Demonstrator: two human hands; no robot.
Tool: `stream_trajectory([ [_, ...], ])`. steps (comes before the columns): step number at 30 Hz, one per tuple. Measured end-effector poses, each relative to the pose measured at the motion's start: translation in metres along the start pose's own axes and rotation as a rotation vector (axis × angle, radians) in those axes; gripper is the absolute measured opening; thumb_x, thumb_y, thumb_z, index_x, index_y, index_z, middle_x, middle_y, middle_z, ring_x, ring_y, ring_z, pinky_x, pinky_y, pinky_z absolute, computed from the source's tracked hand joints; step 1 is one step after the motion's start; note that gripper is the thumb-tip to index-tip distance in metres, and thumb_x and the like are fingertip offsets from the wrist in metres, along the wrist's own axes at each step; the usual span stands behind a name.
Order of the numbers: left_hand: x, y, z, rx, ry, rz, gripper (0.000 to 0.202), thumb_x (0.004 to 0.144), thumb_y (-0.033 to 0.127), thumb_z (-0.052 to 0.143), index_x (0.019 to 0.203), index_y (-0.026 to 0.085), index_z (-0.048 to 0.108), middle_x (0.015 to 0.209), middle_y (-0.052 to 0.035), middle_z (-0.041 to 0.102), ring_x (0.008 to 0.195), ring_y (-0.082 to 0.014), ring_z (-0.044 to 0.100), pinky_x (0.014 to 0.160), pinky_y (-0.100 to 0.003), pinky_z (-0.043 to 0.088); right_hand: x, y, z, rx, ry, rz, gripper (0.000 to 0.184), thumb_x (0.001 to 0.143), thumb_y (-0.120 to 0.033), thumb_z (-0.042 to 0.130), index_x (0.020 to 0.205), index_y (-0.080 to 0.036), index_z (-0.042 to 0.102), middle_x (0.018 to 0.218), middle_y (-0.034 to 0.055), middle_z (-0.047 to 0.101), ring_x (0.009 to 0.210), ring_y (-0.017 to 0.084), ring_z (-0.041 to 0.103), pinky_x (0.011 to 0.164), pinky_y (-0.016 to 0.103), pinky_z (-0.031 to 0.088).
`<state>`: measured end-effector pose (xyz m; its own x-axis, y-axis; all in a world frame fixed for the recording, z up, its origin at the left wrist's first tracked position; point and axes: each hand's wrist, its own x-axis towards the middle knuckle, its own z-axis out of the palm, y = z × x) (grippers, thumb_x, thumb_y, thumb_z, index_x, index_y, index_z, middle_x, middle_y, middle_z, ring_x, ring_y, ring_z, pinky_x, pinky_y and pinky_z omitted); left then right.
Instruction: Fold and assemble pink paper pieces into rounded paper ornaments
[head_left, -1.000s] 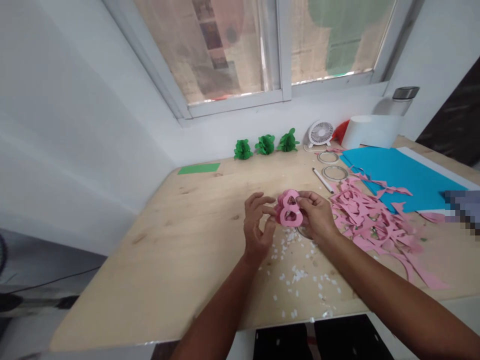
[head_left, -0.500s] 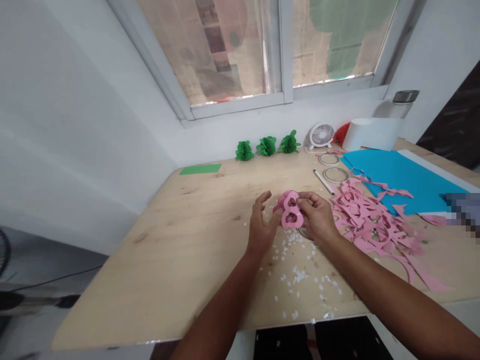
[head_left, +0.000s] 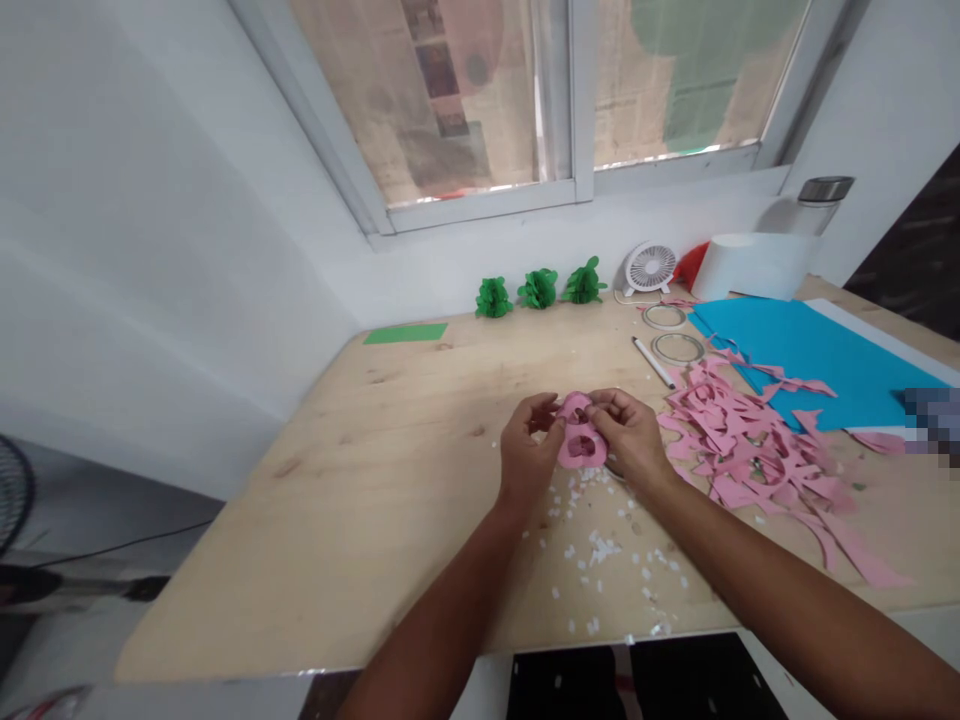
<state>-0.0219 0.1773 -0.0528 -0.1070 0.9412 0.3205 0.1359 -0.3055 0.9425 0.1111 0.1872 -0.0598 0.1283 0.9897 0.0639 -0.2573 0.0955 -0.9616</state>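
Observation:
Between my two hands, just above the table, is a pink paper cutout (head_left: 583,448) shaped like a figure eight, with two openings; it seems to have several layers. My left hand (head_left: 531,440) pinches its left edge between thumb and fingers. On the other side, my right hand (head_left: 628,428) grips the upper right edge, thumb and forefinger near the top opening. Small white paper bits (head_left: 600,548) lie scattered on the table below. A ring, mostly hidden by my right hand, lies under the cutout.
Pink paper scraps (head_left: 750,440) pile up at the right beside blue sheets (head_left: 795,350). A white marker (head_left: 652,362) and tape rolls (head_left: 678,348) lie behind. Green paper figures (head_left: 538,290), a small fan (head_left: 649,268) and a green strip (head_left: 405,333) are along the back.
My left fingers have closed in on the pink cutout from a more spread pose. The cutout has tilted and dropped slightly, and my right thumb has moved nearer its top opening.

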Motion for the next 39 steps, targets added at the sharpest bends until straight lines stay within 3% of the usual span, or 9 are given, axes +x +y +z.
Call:
stream_trajectory([
  [11, -0.004, 0.001, 0.001, 0.056, -0.029, 0.075, 0.021, 0.076, 0.024, 0.061, 0.095, 0.019, 0.063, 0.086, -0.0044, 0.065, 0.077, -0.0143, 0.061, 0.072, -0.028, 0.05, -0.002, -0.006, 0.001, -0.086, 0.032, -0.02, 0.024, 0.064, -0.037, 0.072, 0.078, -0.019, 0.064, 0.063, 0.0002, 0.065, 0.053, 0.013, 0.059, 0.047, 0.024, 0.046],
  [21, -0.002, -0.002, 0.002, 0.024, -0.031, -0.067, 0.034, 0.073, 0.027, 0.064, 0.105, 0.019, 0.058, 0.103, -0.0088, 0.063, 0.093, -0.0191, 0.06, 0.075, -0.03, 0.049, -0.004, -0.007, 0.004, 0.012, 0.023, 0.039, 0.024, 0.062, -0.034, 0.074, 0.077, -0.018, 0.064, 0.06, -0.0023, 0.063, 0.051, 0.011, 0.056, 0.047, 0.022, 0.043],
  [25, -0.001, 0.001, 0.002, -0.179, -0.1, -0.164, 0.034, 0.072, 0.027, 0.064, 0.104, 0.017, 0.057, 0.086, -0.0046, 0.064, 0.076, -0.0144, 0.062, 0.068, -0.027, 0.049, -0.004, -0.006, 0.003, 0.04, 0.012, 0.072, 0.025, 0.062, -0.034, 0.075, 0.078, -0.018, 0.064, 0.061, -0.0015, 0.064, 0.053, 0.012, 0.058, 0.048, 0.022, 0.043],
  [29, 0.0, 0.005, 0.002, -0.236, -0.028, -0.173, 0.027, 0.068, 0.023, 0.064, 0.094, 0.016, 0.059, 0.07, 0.0013, 0.059, 0.062, -0.0098, 0.057, 0.06, -0.022, 0.046, -0.005, -0.006, 0.003, 0.03, -0.019, 0.094, 0.026, 0.063, -0.036, 0.074, 0.08, -0.018, 0.065, 0.065, -0.0001, 0.067, 0.057, 0.014, 0.06, 0.054, 0.024, 0.046],
  [39, 0.005, -0.001, -0.005, -0.115, 0.166, -0.069, 0.023, 0.072, 0.024, 0.062, 0.094, 0.018, 0.061, 0.076, -0.0005, 0.061, 0.069, -0.0114, 0.059, 0.066, -0.024, 0.048, -0.002, 0.0, 0.002, 0.002, -0.08, 0.071, 0.025, 0.065, -0.034, 0.072, 0.085, -0.02, 0.068, 0.071, 0.0006, 0.068, 0.062, 0.014, 0.062, 0.058, 0.024, 0.048],
])
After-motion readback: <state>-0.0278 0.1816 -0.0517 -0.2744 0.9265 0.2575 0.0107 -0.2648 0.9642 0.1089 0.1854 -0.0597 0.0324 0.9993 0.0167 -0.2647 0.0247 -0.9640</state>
